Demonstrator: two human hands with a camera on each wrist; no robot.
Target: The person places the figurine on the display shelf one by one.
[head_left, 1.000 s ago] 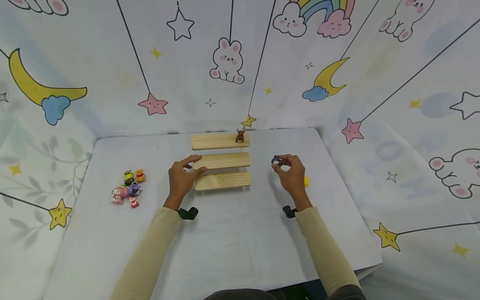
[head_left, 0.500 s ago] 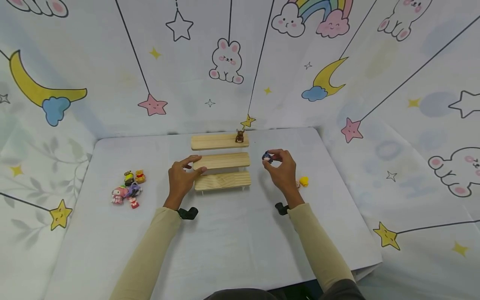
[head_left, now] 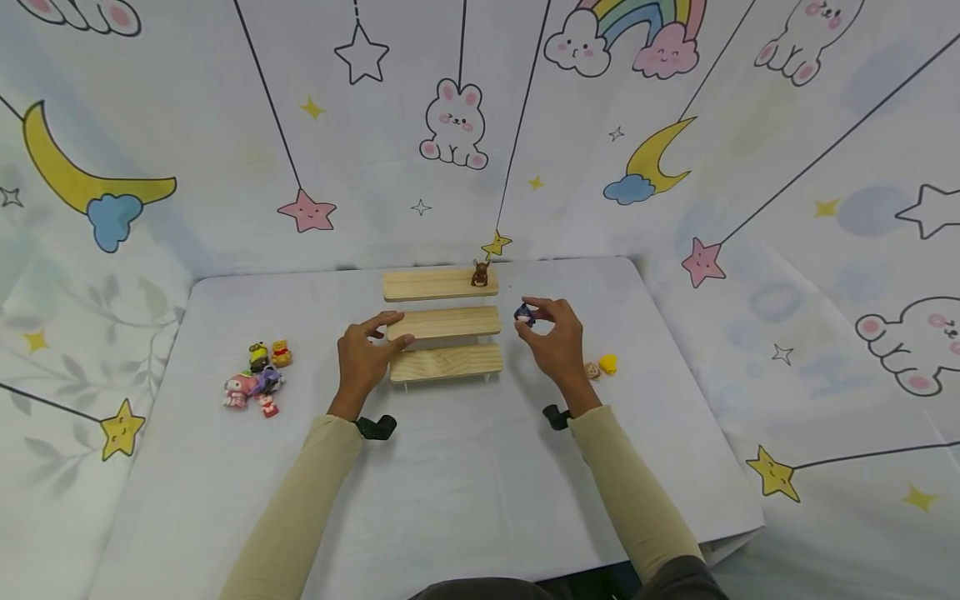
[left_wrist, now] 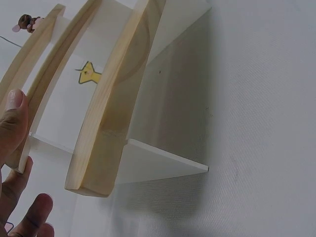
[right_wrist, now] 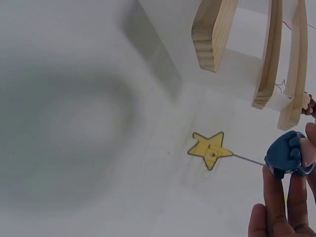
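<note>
In the head view a three-step wooden display shelf (head_left: 450,322) stands towards the back of the table. My left hand (head_left: 362,358) grips the left end of its middle board; the left wrist view has the thumb (left_wrist: 15,116) on one face and fingers beyond. To the right of the shelf, my right hand (head_left: 558,342) pinches a small dark-blue figurine (head_left: 524,314) between thumb and fingertips, apart from the boards. The right wrist view shows this blue figurine (right_wrist: 284,153) close up, partly covered by fingers. A brown figurine (head_left: 480,273) sits at the right end of the top board.
On the left of the white table (head_left: 450,483) is a cluster of several figurines, among them a pink one (head_left: 237,390) and a yellow one (head_left: 258,357). A yellow figurine (head_left: 608,363) and a pale one (head_left: 592,370) lie behind my right wrist. A printed cloth (head_left: 390,125) hangs behind.
My right hand has moved left towards the shelf with the blue figurine, uncovering the yellow and pale figurines behind the wrist. The left hand stays on the shelf.
</note>
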